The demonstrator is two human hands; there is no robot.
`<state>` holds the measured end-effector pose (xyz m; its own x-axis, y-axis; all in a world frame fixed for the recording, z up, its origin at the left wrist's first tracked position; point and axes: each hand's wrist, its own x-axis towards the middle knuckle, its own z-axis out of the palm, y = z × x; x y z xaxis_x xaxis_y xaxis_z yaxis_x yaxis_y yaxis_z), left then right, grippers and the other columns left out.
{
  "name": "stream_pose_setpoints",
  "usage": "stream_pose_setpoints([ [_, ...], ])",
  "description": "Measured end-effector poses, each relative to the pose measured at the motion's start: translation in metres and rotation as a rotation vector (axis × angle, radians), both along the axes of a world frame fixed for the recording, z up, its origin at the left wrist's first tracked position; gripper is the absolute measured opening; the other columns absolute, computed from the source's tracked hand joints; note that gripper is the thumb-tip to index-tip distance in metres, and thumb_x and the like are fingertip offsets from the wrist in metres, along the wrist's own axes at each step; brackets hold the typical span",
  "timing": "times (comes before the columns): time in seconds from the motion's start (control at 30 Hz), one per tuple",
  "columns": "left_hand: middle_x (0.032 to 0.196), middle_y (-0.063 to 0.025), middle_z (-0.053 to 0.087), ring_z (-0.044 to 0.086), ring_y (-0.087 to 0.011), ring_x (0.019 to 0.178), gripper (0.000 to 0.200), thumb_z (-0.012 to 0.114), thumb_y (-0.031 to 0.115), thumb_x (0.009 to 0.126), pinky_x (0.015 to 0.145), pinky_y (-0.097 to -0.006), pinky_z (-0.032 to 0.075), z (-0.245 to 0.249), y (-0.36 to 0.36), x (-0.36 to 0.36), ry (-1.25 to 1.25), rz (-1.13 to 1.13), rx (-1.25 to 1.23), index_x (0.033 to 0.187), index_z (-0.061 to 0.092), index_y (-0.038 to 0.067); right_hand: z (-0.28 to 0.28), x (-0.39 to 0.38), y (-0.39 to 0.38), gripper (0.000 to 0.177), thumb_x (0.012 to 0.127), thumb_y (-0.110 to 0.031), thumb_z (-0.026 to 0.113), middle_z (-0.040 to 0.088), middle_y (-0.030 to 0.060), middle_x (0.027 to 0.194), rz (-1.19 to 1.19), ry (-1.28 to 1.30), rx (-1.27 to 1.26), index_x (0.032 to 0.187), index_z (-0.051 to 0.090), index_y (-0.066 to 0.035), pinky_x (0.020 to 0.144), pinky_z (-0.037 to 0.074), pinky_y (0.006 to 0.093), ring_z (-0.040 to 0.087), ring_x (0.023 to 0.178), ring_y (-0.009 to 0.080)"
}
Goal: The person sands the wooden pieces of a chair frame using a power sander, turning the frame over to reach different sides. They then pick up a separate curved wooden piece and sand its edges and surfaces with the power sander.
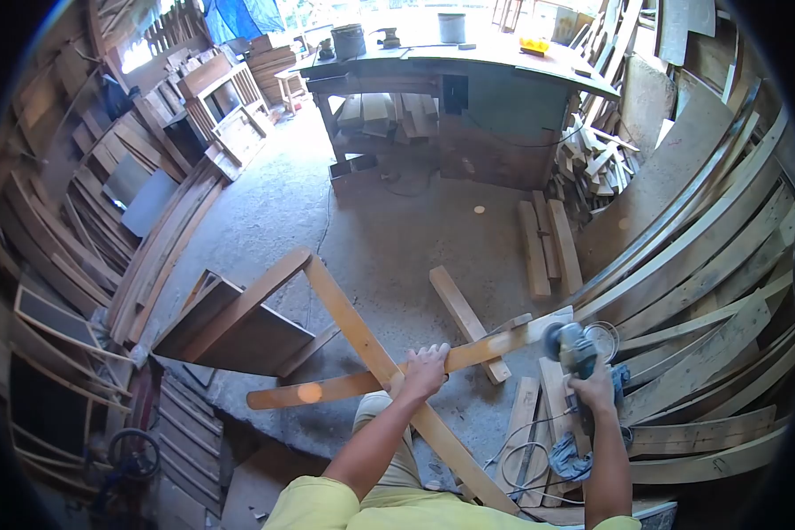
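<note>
My left hand [426,371] is closed over a wooden frame [353,318], near the place where its pieces cross. A long curved leg [283,394] of the frame runs from lower left to the right under that hand. In my right hand [594,389] is an angle grinder [578,350], fingers wrapped round its body. The grinder's disc is right at the leg's pale right end. Beneath the leg a wooden block [470,323] lies slanted on the floor. The frame's straight piece reaches down beside my legs.
A workbench [503,62] with pots and tools on top stands at the back. Stacked boards [724,327] line the right side, and cabinet frames [57,380] the left. A dark panel [238,331] leans at left. Cable [512,455] loops near my right arm.
</note>
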<state>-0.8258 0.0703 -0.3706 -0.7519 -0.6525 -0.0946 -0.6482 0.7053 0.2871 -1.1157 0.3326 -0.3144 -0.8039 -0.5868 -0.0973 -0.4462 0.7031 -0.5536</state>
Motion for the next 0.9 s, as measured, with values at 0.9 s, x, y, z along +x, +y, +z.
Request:
stream_pose_setpoints([
  [0.9,0.113,-0.0093,0.062,0.060,-0.0295,0.111,0.050,0.079,0.024,0.074,0.093,-0.0476,0.039,0.010,0.001,-0.002,0.012,-0.029,-0.029,0.115,0.052,0.013,0.012,-0.023,-0.007,0.083,0.064,-0.036,0.081,0.065,0.0301,0.115,-0.079,0.034,0.020,0.131,0.050,0.001,0.095,0.050,0.0464,0.063,0.108,0.0439],
])
